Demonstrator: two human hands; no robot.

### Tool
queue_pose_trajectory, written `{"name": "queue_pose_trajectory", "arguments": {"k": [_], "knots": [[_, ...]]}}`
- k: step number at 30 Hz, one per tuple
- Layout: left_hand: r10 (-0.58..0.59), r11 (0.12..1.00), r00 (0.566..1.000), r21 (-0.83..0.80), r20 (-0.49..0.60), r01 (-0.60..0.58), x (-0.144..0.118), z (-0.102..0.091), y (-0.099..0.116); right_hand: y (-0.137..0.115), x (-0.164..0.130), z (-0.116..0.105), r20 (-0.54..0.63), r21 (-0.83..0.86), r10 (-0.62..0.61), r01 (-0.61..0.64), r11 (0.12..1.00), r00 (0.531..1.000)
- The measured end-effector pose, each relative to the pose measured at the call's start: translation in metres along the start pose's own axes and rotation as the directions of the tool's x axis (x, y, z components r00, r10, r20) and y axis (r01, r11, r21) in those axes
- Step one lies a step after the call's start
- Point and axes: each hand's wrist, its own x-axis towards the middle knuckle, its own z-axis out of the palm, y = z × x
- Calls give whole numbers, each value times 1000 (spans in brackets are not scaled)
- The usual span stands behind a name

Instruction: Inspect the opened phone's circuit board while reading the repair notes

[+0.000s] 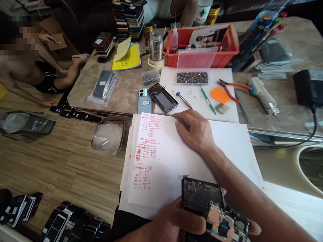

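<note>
In my left hand (174,220), at the bottom of the head view, is an opened phone (199,193). Its inner side faces up, with the circuit board and copper-coloured film exposed, and my thumb lies across it. My right hand (195,129) rests on handwritten paper sheets (176,161) near their top edge. Its index finger reaches forward with the thumb apart below it; no object shows in it. Just beyond lie a screwdriver (184,100) with a blue cap and a dark phone back shell (163,97). A green pen-like tool (208,100) is farther right.
A clear box of screws (192,77) stands open on the white mat (166,75), with loose screws around it. Behind is a red bin (202,60). Orange-handled cutters (233,89) and an electric screwdriver (263,95) lie right. Another person (15,74) sits at left.
</note>
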Motion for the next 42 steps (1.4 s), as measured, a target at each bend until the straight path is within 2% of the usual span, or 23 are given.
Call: {"name": "queue_pose_trajectory", "arguments": {"k": [5, 9, 14, 23, 29, 42], "knots": [[19, 1000, 994, -5, -112, -20, -5, 16, 8, 0, 0, 1, -12, 10, 4, -3, 1000, 1000], [11, 999, 995, -29, -95, -14, -5, 22, 11, 0, 0, 1, -16, 9, 1, -1, 1000, 1000], [7, 999, 998, -34, -68, -9, -5, 21, 11, -1, 0, 0, -12, 8, 1, -1, 1000, 1000], [-35, 999, 995, -37, -92, 32, -10, 20, 10, 0, 0, 0, -8, 14, 3, -2, 1000, 1000], [20, 1000, 998, 0, -57, -20, -6, 23, 14, 0, 0, 0, -14, 4, -9, 10, 1000, 1000], [28, 1000, 999, -4, -26, -29, -10, 9, 7, 1, 0, 1, -5, 0, -11, 11, 1000, 1000]]}}
